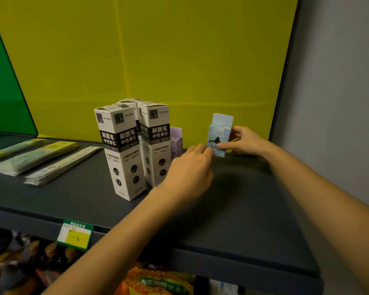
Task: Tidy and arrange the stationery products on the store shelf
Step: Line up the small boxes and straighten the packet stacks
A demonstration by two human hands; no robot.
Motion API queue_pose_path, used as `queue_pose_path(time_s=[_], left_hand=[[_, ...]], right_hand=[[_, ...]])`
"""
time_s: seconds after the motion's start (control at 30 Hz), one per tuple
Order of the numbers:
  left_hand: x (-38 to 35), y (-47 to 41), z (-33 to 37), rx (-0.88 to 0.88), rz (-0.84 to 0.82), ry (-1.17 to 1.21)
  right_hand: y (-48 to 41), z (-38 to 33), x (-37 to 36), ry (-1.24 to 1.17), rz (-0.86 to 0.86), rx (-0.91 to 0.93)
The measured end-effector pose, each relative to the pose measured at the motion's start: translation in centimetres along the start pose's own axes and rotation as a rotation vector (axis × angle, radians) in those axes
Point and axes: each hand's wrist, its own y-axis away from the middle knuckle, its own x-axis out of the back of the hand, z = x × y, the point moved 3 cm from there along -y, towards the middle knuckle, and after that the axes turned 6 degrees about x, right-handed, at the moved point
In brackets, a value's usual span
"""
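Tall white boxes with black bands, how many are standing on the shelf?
4. The left front box and right front box stand side by side on the shelf; a third box and a fourth box show mainly their tops behind them. More may hide behind.

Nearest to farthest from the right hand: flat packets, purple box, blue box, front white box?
1. Blue box, in the right hand.
2. Purple box, just left.
3. Front white box, farther left.
4. Flat packets, far left.
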Motion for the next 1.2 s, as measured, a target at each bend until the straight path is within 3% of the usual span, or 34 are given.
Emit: queue_pose_path(time_s=[0.17,0.37,0.5,0.73,0.93,1.2], left_hand=[[-0.4,-6.1,0.4,0.05,-0.018,-0.404],[-2.0,-11.1,-3.0,0.232,-0.109,-0.64],[-2.0,-12.3,-4.4,0.334,-0.257,-0.793],[-0.7,-12.0,-3.5,0.344,-0.369,-0.756],[3.2,-11.0,0.1,0.265,-0.223,-0.532],[7.8,-5.4,2.7,0.154,-0.076,-0.021]], right_hand=[[1.2,1.5,3.1,-0.029,0.041,0.02],[2.1,2.4,3.7,-0.085,0.026,0.045],[2.6,2.2,3.3,-0.104,0.009,0.087],[3.1,2.0,3.7,-0.067,-0.008,0.104],[4.7,1.1,4.8,-0.081,0.007,0.164],[9.7,-2.1,7.0,-0.262,0.009,0.296]])
